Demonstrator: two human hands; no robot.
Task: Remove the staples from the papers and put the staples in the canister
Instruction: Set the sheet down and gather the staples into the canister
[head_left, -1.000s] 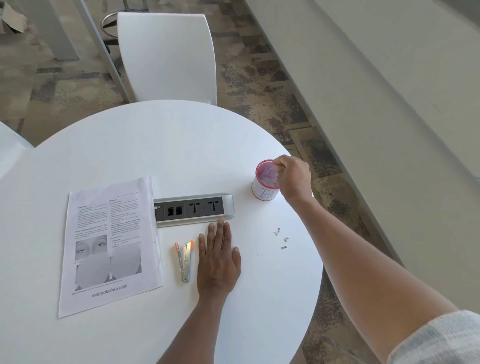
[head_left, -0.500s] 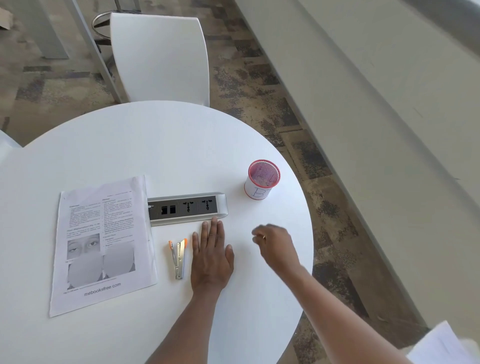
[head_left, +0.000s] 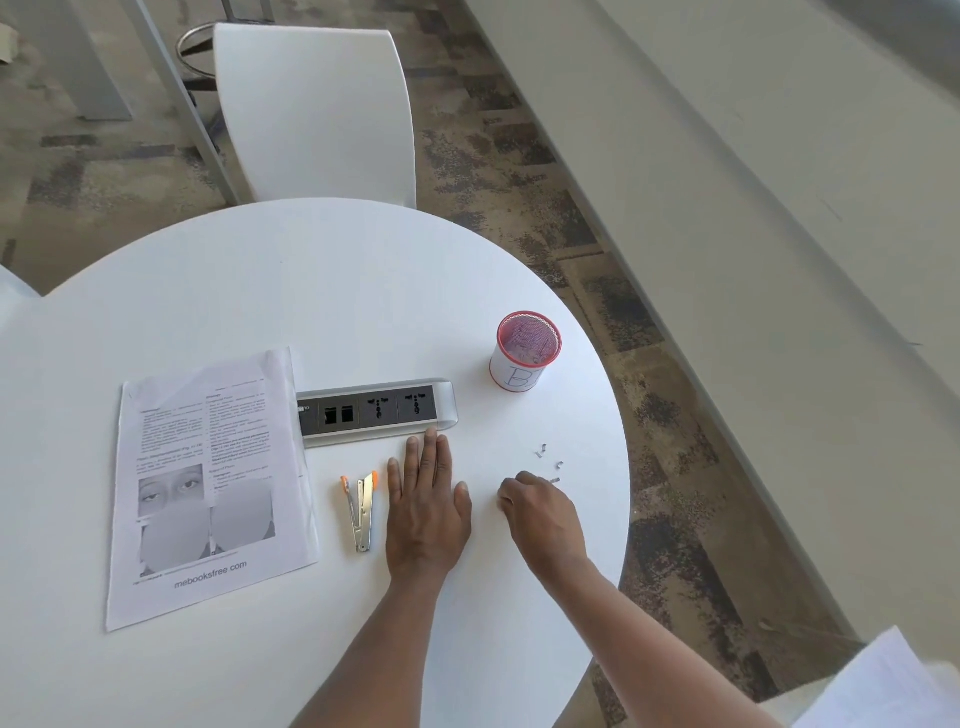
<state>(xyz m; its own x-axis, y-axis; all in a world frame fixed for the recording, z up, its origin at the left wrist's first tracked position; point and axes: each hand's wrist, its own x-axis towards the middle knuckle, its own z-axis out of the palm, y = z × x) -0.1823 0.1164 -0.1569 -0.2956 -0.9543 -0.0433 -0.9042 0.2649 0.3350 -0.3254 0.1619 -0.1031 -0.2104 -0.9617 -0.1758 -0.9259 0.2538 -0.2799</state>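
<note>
Leftmost, well to the left of the left hand (head_left: 425, 512), the papers (head_left: 208, 483) lie flat on the bench (head_left: 311, 291), their long side running away from the person. Just left of that hand lies the staple remover (head_left: 361, 512), orange-tipped, prongs pointing away. The left hand rests palm down with fingers spread flat, holding nothing, its fingertips touching the near edge of the power strip (head_left: 378, 410).

Right of it, the right hand (head_left: 540, 512) is curled knuckles-up on the bench, fingers bunched narrow; whether it pinches a staple underneath I cannot tell. The loose staples (head_left: 549, 462) lie just beyond and slightly right of its fingertips, the nearest one almost touching them, the others a little farther out, scattered with no common direction. The canister (head_left: 525, 353) stands upright farther away in much the same line, beyond the staples and near the bench's right edge.

So the right hand is clearly the nearer one: staples first, canister straight past them, which probably means a short forward reach to pinch, then a lift onward to the open rim. Being tiny and flat on a smooth top, they will likely resist a clean pinch.
</note>
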